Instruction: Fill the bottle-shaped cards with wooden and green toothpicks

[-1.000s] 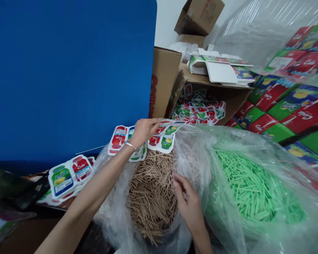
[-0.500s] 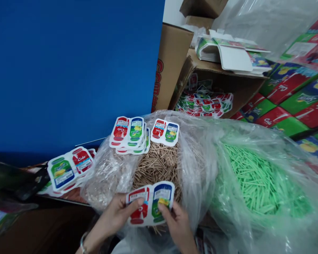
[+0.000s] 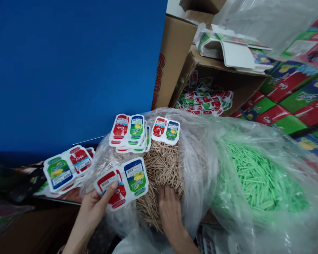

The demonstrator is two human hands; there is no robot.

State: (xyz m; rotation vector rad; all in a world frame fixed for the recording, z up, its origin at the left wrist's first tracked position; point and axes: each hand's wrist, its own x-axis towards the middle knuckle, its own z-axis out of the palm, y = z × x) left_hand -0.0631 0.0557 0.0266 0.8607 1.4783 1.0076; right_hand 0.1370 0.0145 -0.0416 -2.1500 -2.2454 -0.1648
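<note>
My left hand (image 3: 96, 204) pinches a white-edged twin pack (image 3: 123, 183) by its left end, thumb on the red Cola half; the green and blue Sprite half points right. Fingers together and bent, my right hand (image 3: 171, 208) is pushed into thin brown sticks (image 3: 161, 167) inside a clear plastic bag (image 3: 198, 169). Its fingertips are hidden among the sticks. Beyond the hands lie a stack of twin packs (image 3: 127, 130) and a single twin pack (image 3: 165, 130) on the bag's far side. More twin packs (image 3: 67, 169) are piled at the left.
Light green sticks (image 3: 254, 176) fill another plastic bag on the right. Behind stands an open cardboard box (image 3: 243, 84) of twin packs, with folded printed cartons (image 3: 237, 53) on top. A blue panel (image 3: 74, 70) rises at the left. Printed boxes (image 3: 286, 95) are stacked at the right.
My right hand has let go of the twin pack and moved down into the brown sticks. My left hand has carried the pack left and tilted it.
</note>
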